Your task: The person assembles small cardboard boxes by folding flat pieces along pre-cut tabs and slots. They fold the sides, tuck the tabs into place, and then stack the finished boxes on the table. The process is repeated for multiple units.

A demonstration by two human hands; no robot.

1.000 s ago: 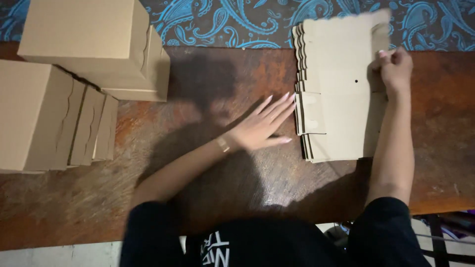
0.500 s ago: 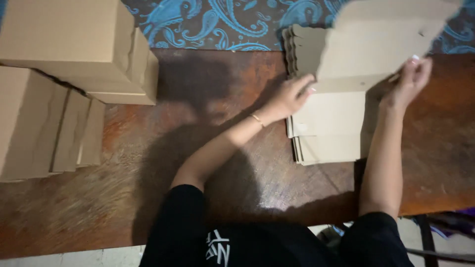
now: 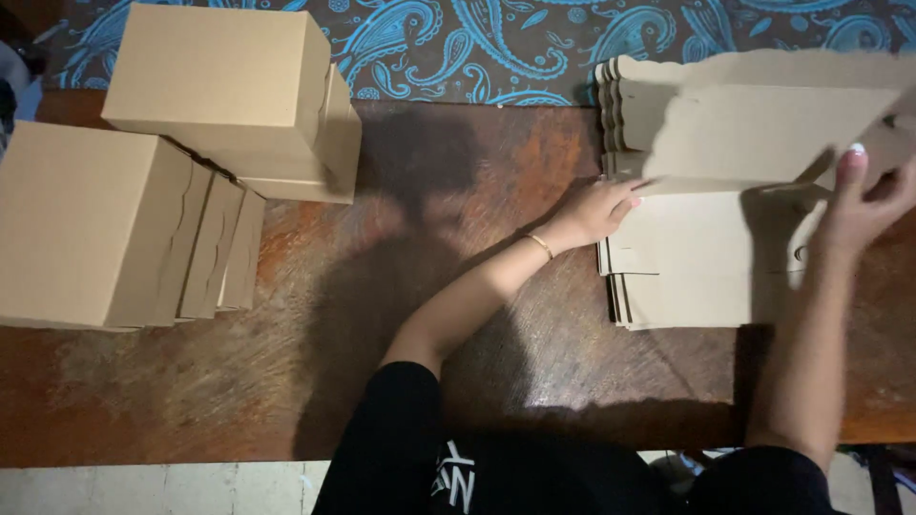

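Now the lifted sheet [image 3: 763,129] runs long between both hands, the left hand [image 3: 596,210] pinching its near left corner and the right hand [image 3: 859,195] gripping its right edge, above the stack [image 3: 687,277].

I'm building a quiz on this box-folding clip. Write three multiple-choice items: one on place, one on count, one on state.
1. Where does the stack of flat brown cardboard blanks lie on the dark wooden table?
A. right side B. left side C. on the floor

2. How many assembled brown cardboard boxes stand at the left?
A. one B. two C. five

3. What state is the lifted brown cardboard sheet in?
A. lying flat on the stack B. raised by both hands C. crumpled

Key: 1 A, the stack lies by the right edge. 2 B, two boxes show. 3 B, the left hand and right hand grip its edges above the stack.
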